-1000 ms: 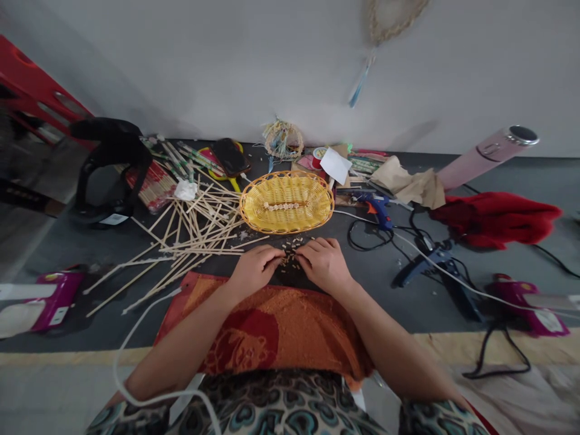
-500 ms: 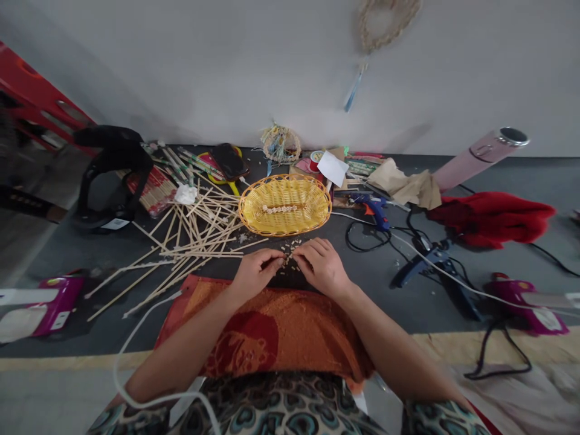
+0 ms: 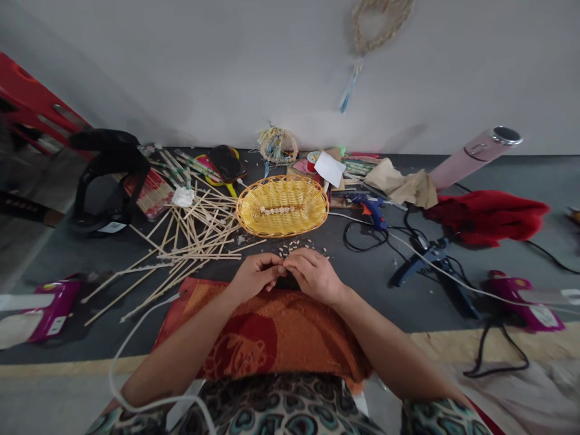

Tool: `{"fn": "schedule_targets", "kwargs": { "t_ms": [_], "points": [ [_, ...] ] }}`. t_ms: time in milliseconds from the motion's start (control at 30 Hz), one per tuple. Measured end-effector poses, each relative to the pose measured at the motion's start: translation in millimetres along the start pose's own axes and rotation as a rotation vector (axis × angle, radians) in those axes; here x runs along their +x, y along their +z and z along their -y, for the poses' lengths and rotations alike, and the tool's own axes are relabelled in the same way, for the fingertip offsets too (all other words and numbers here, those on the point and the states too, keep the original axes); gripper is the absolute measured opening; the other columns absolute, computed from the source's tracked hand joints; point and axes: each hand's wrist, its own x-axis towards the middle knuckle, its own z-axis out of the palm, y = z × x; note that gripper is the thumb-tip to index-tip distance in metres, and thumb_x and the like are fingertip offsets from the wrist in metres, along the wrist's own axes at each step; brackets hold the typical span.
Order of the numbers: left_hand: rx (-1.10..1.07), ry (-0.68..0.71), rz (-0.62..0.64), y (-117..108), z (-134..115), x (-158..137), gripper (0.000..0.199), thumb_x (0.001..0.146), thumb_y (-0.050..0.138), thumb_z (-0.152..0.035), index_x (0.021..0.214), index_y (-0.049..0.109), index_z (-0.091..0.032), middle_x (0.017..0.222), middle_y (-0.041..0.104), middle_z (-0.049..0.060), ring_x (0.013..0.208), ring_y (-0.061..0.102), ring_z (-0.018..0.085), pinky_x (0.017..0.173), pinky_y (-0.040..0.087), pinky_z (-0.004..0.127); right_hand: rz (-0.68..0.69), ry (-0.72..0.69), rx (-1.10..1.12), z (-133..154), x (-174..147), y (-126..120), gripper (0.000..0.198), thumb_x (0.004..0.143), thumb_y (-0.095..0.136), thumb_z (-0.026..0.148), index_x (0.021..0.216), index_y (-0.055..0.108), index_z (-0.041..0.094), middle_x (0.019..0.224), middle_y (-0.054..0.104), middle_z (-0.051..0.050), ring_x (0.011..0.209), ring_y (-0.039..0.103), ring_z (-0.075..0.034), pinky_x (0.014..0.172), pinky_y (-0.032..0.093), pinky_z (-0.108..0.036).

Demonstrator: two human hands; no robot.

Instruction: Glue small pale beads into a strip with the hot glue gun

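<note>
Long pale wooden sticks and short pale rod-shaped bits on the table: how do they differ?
The long pale wooden sticks are far longer than the short pale rod-shaped bits. The sticks overlap in a crisscrossed heap; the bits lie loosely scattered. Both are pale and lie on the dark grey tabletop.

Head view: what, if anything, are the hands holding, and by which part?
Can't tell: the left hand and right hand, close together, hide anything pinched between.
</note>
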Motion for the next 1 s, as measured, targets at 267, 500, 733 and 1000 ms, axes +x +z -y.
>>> {"fn": "schedule_targets", "kwargs": {
  "t_ms": [267, 500, 733, 1000],
  "points": [
    [-0.017, 0.028, -0.013, -0.9, 4.4, 0.8, 0.029, 0.08, 0.067, -0.042, 0.085, 0.064, -0.013, 0.064, 0.056, -0.002, 0.046, 0.046, 0.006, 0.044, 0.04, 0.019, 0.015, -0.002, 0.035, -1.1, -0.8, -2.3, 0.02, 0.091, 0.053, 0.017, 0.11, 0.061, 0.02, 0.101, 0.069, -0.008, 0.093, 0.063, -0.018, 0.082, 0.054, -0.033],
    [-0.013, 0.0, -0.04, -0.7, 5.2, 1.3, 0.031, 0.078, 0.068, -0.043, 0.084, 0.064, -0.013, 0.065, 0.057, -0.001, 0.045, 0.047, 0.006, 0.044, 0.042, 0.019, 0.007, -0.011, 0.042, -4.3, -2.0, -0.6, 0.013, 0.091, 0.054, 0.017, 0.101, 0.063, 0.019, 0.093, 0.07, -0.007, 0.088, 0.064, -0.018, 0.079, 0.054, -0.033],
    [-0.036, 0.028, -0.061, -0.6, 6.7, 1.8, 0.028, 0.078, 0.069, -0.04, 0.085, 0.063, -0.013, 0.065, 0.056, -0.001, 0.046, 0.047, 0.006, 0.044, 0.04, 0.02, 0.034, 0.024, 0.027, -2.8, -1.0, -2.8, 0.013, 0.091, 0.052, 0.016, 0.098, 0.062, 0.019, 0.094, 0.07, -0.006, 0.088, 0.064, -0.018, 0.08, 0.053, -0.033],
    [0.023, 0.022, -0.03, -0.5, 3.6, 1.2, 0.028, 0.081, 0.066, -0.04, 0.088, 0.066, -0.013, 0.067, 0.058, 0.0, 0.048, 0.048, 0.007, 0.045, 0.041, 0.02, 0.035, 0.005, 0.038, -5.0, -3.0, 0.2, 0.017, 0.091, 0.053, 0.016, 0.104, 0.063, 0.02, 0.096, 0.07, -0.006, 0.091, 0.064, -0.018, 0.081, 0.053, -0.033]
  ]
}}
